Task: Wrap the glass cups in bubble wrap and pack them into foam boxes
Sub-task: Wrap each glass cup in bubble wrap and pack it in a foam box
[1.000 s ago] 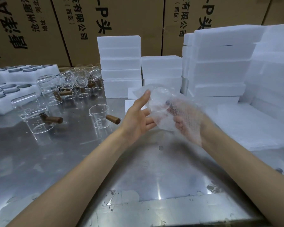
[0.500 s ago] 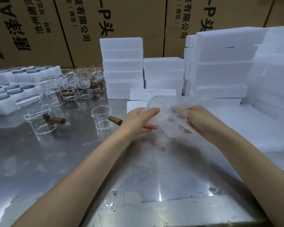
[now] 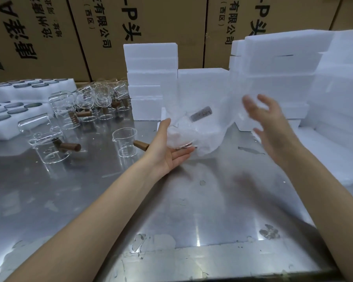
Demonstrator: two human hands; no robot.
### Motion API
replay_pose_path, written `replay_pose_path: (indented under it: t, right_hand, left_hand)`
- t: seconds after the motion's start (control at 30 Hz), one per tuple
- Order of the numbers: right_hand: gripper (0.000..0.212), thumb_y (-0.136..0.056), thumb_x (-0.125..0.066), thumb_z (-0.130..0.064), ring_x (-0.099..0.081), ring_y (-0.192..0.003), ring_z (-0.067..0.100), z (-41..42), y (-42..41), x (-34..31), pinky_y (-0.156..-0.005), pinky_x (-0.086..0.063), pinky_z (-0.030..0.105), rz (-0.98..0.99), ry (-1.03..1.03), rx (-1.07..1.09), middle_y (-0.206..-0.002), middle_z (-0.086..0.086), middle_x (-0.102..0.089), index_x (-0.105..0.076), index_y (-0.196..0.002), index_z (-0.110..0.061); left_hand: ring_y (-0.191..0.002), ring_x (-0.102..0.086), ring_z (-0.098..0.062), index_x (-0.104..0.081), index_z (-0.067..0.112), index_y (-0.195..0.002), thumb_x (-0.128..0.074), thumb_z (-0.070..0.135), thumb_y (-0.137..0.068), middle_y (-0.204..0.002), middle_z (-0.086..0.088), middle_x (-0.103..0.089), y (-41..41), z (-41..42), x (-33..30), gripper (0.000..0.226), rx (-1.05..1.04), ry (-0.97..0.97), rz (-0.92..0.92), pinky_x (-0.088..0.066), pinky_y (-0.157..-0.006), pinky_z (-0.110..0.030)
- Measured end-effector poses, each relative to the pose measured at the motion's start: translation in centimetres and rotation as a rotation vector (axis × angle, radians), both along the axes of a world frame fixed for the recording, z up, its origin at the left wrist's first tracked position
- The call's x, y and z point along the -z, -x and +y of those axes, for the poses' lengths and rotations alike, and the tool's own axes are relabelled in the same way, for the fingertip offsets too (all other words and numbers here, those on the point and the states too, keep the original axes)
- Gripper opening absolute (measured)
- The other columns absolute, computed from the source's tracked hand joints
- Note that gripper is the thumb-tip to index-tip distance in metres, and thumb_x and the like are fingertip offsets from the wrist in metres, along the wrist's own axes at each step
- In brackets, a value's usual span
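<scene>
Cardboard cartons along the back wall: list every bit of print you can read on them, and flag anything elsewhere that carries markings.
"有限公司" on the cardboard cartons, printed sideways, seen twice.
"(西区)" beside it, sideways, also twice.
"-P头" in large black strokes, twice, the second cut short.
Large characters and an address line on the leftmost carton: skewed, not reliably readable.
Graduation marks on the glass cup: too small to read.
Foam boxes: no print.

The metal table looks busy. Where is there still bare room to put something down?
Bare steel table lies between the two forearms, running to the near edge. A smaller patch sits left of the left hand, before the lone glass cup. Crowded: the glass cup cluster at back left, the foam boxes at back and right.
</scene>
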State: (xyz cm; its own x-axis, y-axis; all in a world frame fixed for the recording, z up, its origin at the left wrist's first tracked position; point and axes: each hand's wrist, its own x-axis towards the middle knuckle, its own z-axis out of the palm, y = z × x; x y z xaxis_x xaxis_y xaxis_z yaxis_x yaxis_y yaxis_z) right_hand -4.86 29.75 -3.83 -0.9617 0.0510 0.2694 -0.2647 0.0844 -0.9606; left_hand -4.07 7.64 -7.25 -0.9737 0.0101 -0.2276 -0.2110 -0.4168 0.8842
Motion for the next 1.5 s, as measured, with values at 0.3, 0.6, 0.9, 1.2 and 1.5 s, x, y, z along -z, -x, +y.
replay_pose_path:
  t: [0.3,0.6,0.9,1.2,1.5]
  right_hand:
    - [0.054,-0.07,-0.074,-0.051,-0.067,-0.092,-0.002,-0.4,-0.1,1.3,-0.091,-0.043,0.031,-0.124,-0.32,-0.326,-0.1,-0.014,-0.073,-0.057,-0.118,-0.036]
    - [0.011,-0.084,-0.068,-0.039,-0.053,-0.07,0.001,-1.4,-0.1,1.2,-0.068,-0.042,0.019,0.071,-0.048,0.054,-0.08,-0.013,-0.061,-0.068,-0.079,-0.03]
    - [0.016,-0.092,-0.058,-0.016,-0.061,-0.069,0.014,-3.0,-0.9,1.4,-0.063,-0.05,0.021,0.085,-0.061,0.006,-0.082,0.011,-0.069,-0.068,-0.097,-0.004]
    - [0.014,-0.091,-0.06,-0.007,-0.062,-0.069,0.002,-4.1,-2.1,1.4,-0.065,-0.056,0.019,0.037,-0.179,-0.213,-0.079,-0.004,-0.069,-0.069,-0.086,-0.016]
    - [0.028,-0.086,-0.067,-0.026,-0.058,-0.105,-0.003,-3.3,-2.1,1.4,-0.092,-0.042,0.014,0.075,-0.619,-0.312,-0.111,-0.012,-0.066,-0.065,-0.114,-0.024]
  left_hand:
    - [-0.063,-0.071,-0.02,-0.046,0.016,-0.136,-0.044,0.061,-0.089,-0.084,-0.01,-0.069,0.0,-0.1,0.0,0.065,0.107,0.085,-0.035,-0.057,-0.054,-0.025]
    - [-0.052,-0.07,-0.018,-0.035,0.032,-0.077,-0.052,0.058,-0.086,-0.081,-0.004,-0.051,0.0,0.7,0.4,0.033,0.001,0.41,0.092,-0.054,-0.048,-0.023]
    - [-0.052,-0.051,-0.008,-0.053,0.03,-0.073,-0.024,0.056,-0.096,-0.062,0.012,-0.055,-0.1,1.9,1.0,0.045,0.087,1.043,0.296,-0.041,-0.059,-0.028]
    - [-0.096,-0.048,-0.033,-0.047,0.012,-0.076,-0.024,0.019,-0.102,-0.102,-0.017,-0.059,0.0,0.9,1.6,0.036,0.064,1.26,0.456,-0.042,-0.09,-0.041]
    - [-0.101,-0.054,-0.025,-0.062,0.014,-0.098,-0.053,0.038,-0.071,-0.102,-0.006,-0.063,-0.5,1.1,0.9,0.037,0.157,0.459,0.339,-0.04,-0.088,-0.035]
